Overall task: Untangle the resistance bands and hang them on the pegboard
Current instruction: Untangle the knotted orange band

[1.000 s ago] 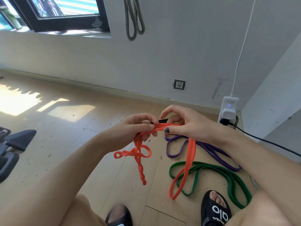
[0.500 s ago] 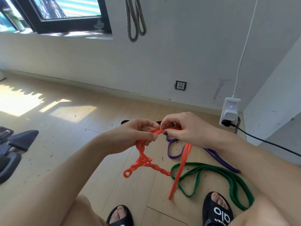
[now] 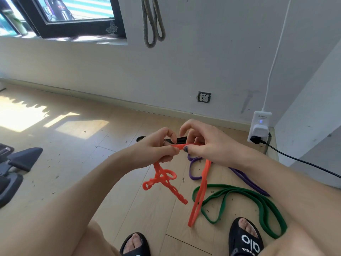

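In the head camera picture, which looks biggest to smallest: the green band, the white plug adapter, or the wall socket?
1. green band, sprawled widely across the floor.
2. white plug adapter, by the wall.
3. wall socket, smallest.
The band also lies nearer the camera, which adds to its apparent size.

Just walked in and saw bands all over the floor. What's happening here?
A person is working on an orange band, pinching it between the left hand and right hand. Below the left hand it hangs in a twisted, knotted tangle; a straighter loop drops from the right hand. A purple band and a green band lie on the floor by their feet. A grey band hangs on the wall.
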